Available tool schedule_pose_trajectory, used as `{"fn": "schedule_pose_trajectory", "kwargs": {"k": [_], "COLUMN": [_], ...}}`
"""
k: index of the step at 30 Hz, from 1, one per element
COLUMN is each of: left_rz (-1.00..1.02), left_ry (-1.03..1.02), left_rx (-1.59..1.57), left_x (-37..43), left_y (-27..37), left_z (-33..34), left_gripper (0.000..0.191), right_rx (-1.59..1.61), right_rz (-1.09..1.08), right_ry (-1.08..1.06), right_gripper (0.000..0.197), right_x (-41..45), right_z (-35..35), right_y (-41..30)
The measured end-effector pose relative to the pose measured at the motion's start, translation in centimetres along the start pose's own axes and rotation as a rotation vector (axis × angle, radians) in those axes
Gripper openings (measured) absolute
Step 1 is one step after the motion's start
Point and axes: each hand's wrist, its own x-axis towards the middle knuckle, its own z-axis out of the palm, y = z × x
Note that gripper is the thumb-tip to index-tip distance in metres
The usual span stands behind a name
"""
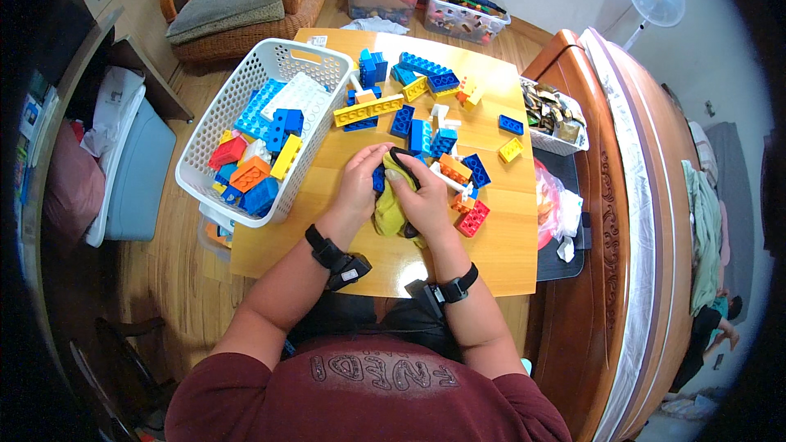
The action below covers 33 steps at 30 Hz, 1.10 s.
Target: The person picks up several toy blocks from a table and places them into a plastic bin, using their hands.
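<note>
Over the near half of a wooden table (pixel 344 258), my left hand (pixel 358 181) grips a dark blue toy brick (pixel 379 178). My right hand (pixel 424 199) presses a yellow-green cloth (pixel 390 212) with black edging against that brick, so most of the brick is hidden. Just beyond my hands lie loose building bricks: a light blue one (pixel 420 137), a long yellow one (pixel 368 110), an orange one (pixel 454 168) and a red one (pixel 473 218). To the left, a white perforated plastic basket (pixel 202 129) holds bricks of several colours and a white studded plate (pixel 298 97).
A white basket of small wrapped packets (pixel 556 116) stands at the table's right side, beside a carved wooden bed frame (pixel 611 245). Clear toy bins (pixel 466 21) and a wicker armchair (pixel 245 6) are beyond the table. A person (pixel 706 334) is at the far right.
</note>
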Motion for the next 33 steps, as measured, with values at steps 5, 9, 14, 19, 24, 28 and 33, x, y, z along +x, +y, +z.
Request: {"fn": "schedule_pose_trajectory", "kwargs": {"k": [5,9,14,19,24,28,33], "left_rz": [0.002,-0.023,-0.018,-0.018,-0.018,-0.016,-0.014], "left_ry": [-0.006,-0.01,-0.004,-0.006,-0.003,-0.01,-0.017], "left_rx": [-0.004,-0.007,-0.013,-0.014,-0.018,-0.012,-0.017], "left_x": [0.23,0.22,0.16,0.13,0.14,0.24,0.22], "left_y": [-0.2,-0.07,-0.06,0.01,-0.01,-0.08,-0.08], "left_z": [-0.27,-0.31,-0.16,-0.18,-0.18,-0.26,-0.18], "left_gripper": [0.021,0.021,0.02,0.02,0.02,0.02,0.021], "right_rx": [-0.003,0.001,0.015,0.029,0.027,0.026,0.005], "right_rz": [0.016,0.029,0.028,0.026,0.025,0.026,0.02], "right_ry": [-0.001,-0.009,-0.006,-0.011,-0.005,0.003,0.004], "right_gripper": [0.033,0.033,0.033,0.033,0.033,0.033,0.033], "right_x": [-0.01,0.05,0.07,0.08,0.1,0.07,0.06], "right_z": [-0.06,-0.1,-0.15,-0.14,-0.06,-0.04,-0.1], "right_y": [0.16,-0.01,-0.13,0.09,0.04,0.25,0.2]}}
